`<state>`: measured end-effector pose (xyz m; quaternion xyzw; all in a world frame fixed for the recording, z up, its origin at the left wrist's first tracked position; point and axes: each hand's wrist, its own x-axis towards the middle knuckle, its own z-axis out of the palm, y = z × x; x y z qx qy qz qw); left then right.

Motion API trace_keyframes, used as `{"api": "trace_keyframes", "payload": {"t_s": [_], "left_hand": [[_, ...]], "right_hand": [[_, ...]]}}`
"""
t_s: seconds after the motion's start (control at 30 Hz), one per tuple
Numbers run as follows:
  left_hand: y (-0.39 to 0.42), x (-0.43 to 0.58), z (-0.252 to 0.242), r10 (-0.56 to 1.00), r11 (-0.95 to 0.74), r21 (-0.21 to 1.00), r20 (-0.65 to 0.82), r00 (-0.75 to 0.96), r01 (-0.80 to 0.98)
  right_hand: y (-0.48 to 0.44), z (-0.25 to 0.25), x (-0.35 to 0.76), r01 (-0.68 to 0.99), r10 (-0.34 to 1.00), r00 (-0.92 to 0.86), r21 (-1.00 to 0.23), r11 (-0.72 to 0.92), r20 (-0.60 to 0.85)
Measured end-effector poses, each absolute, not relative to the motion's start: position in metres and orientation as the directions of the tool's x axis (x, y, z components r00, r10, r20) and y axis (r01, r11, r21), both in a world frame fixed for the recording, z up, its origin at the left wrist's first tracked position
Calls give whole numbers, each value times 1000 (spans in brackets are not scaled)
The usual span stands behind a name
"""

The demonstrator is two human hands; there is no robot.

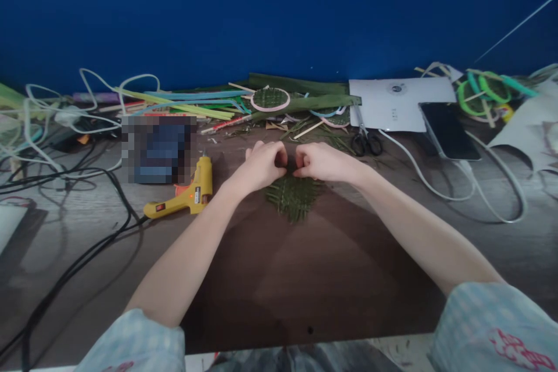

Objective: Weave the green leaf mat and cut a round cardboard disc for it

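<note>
A small mat of woven green leaf strips (pixel 295 199) lies on the dark table in front of me, its strip ends fraying out at the lower edge. My left hand (pixel 265 164) is closed at the mat's upper left edge, thumb and fingers pinched together. Close beside it, my right hand (pixel 320 161) pinches at the upper right edge. The two sets of fingertips are only a little apart. The strips between the fingertips are too small to make out singly, and the hands cover the mat's upper edge.
A yellow glue gun (pixel 192 195) with a black cable stands left of my left arm. Scissors (pixel 365 138), a white sheet (pixel 392 106) and a cabled phone (pixel 449 131) lie at the right. Along the blue wall are long leaves (pixel 305 103) and a pink-rimmed woven fan (pixel 270 99).
</note>
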<state>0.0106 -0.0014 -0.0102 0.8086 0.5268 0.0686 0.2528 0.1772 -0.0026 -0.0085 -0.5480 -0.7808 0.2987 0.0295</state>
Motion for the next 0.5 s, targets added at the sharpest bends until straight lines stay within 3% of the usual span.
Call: {"api": "trace_keyframes", "payload": {"t_s": [0.17, 0.33, 0.5], "left_hand": [[1, 9, -10, 830, -354, 598, -153, 536, 719], [0, 11, -12, 834, -350, 578, -166, 526, 737], [-3, 12, -5, 842, -337, 558, -182, 508, 758]], "right_hand": [[-3, -8, 177, 842, 872, -395, -494, 217, -289], [-3, -5, 177, 810, 849, -419, -556, 189, -322], [-4, -1, 179, 692, 823, -470, -712, 120, -318]]}}
